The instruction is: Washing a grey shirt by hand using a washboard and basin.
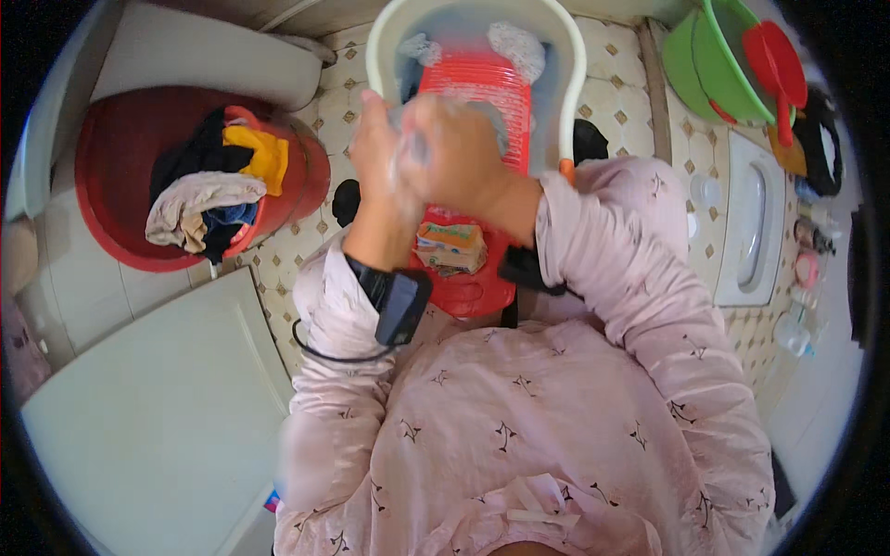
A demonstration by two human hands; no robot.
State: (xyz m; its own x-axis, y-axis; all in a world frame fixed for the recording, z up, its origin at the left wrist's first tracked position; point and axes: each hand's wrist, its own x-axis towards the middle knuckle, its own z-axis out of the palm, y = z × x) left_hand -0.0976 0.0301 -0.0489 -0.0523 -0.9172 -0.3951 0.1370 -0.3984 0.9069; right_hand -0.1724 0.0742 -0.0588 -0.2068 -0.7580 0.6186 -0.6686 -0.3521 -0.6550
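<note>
My left hand [373, 148] and my right hand [459, 144] are pressed together above a red washboard [477, 76]. Both have closed fingers, slightly smeared by motion. A whitish, wet, soapy bit shows between them; whether it is cloth or only lather I cannot make out. The washboard leans from the white tub [578, 79] toward my lap, with its ridged part wet and foamy. Cloudy water and a foam-covered white clump [516, 51] lie in the tub. On the washboard's near end rests a yellow-and-orange wrapped block [451, 247], just below my wrists.
To the left stands a large red tub [116, 222] with a heap of clothes [209, 199] at its side. A green bucket [691, 69] with a red dipper [777, 69] is at far right, near a squat toilet [749, 222]. Small bottles line the right wall. A white panel [158, 408] fills the lower left.
</note>
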